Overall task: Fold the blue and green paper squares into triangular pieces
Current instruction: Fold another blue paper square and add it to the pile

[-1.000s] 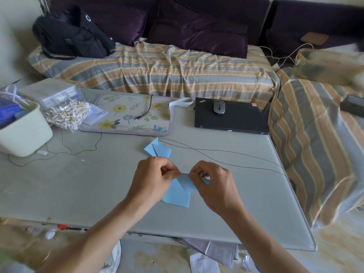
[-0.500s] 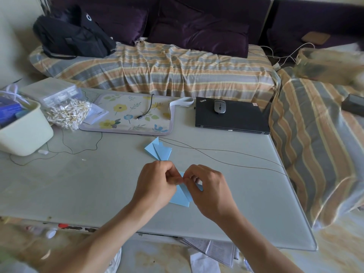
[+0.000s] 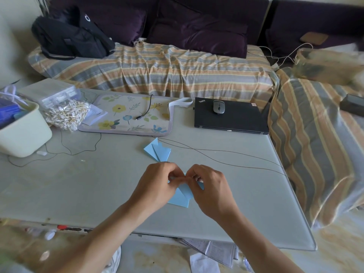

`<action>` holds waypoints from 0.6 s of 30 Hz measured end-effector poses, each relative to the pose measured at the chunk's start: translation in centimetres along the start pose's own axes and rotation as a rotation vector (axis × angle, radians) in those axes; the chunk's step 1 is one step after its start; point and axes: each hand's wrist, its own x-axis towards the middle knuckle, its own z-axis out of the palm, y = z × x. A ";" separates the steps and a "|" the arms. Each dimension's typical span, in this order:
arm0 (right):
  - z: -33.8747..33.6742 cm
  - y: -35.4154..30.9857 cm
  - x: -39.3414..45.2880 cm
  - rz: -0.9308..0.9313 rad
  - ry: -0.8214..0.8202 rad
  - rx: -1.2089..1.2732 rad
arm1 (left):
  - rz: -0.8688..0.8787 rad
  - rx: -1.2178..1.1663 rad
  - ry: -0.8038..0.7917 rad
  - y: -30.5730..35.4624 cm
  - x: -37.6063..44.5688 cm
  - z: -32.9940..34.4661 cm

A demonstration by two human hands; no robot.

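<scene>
Blue paper piece (image 3: 180,197), partly folded, lies on the pale grey worktop (image 3: 78,194) near its front edge, its lower corner showing between the two hands. Left hand (image 3: 157,186) has its fingers curled and pinches the upper edge of the paper; right hand (image 3: 210,189) likewise has its fingers curled and pinches the same edge, the fingertips of both hands meeting or nearly meeting above the sheet. Each grip is therefore narrow and holding the paper. How far the sheet is lifted off the worktop cannot be told. Just beyond the hands rests a second blue piece (image 3: 157,151), already folded into a pointed, layered shape, flat on the worktop and apart from the one in hand. A thin dark cable (image 3: 216,157) runs across the surface just behind it. Farther back sit a floral mat (image 3: 126,117) with a small plug end on it, and to its right a closed black laptop (image 3: 232,117) carrying a grey mouse (image 3: 218,107). At the left edge stands a cream tub (image 3: 25,134), with a clear bag of cotton swabs (image 3: 67,115) beside it. Behind the worktop a striped cover drapes a sofa (image 3: 157,67), on which rests a black backpack (image 3: 69,38).
</scene>
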 end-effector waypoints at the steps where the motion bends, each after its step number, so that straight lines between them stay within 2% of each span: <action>1: 0.0 -0.1 -0.1 -0.001 -0.011 0.010 | 0.003 0.016 0.001 0.0 0.0 0.0; 7: -0.8 -0.2 0.3 0.075 -0.030 0.046 | -0.011 0.103 0.110 -0.2 0.3 -0.1; 13: -0.6 -0.4 0.4 0.049 -0.039 0.005 | -0.052 0.110 0.106 0.0 0.0 -0.1; 18: -1.0 0.2 0.8 0.145 0.013 0.004 | -0.095 0.117 0.116 -0.2 0.3 -0.3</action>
